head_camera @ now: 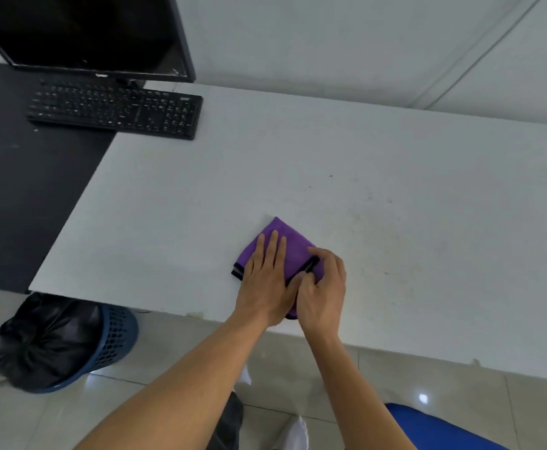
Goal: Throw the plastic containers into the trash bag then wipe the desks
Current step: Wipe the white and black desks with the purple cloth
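Note:
A folded purple cloth (293, 241) with a black edge lies on the white desk (395, 196) near its front edge. My left hand (267, 280) lies flat on the cloth, fingers straight and pointing away from me. My right hand (322, 287) sits just to its right, fingers curled, pinching the cloth's black-edged fold. A black trash bag (41, 339) fills a blue mesh basket (116, 336) on the floor under the desk's left corner. No plastic containers are in view.
A black keyboard (116, 108) and a dark monitor (84, 34) stand at the back left, partly on a black desk surface (22, 190). A white wall rises behind. The floor is tiled; something blue (428, 430) shows at the bottom right.

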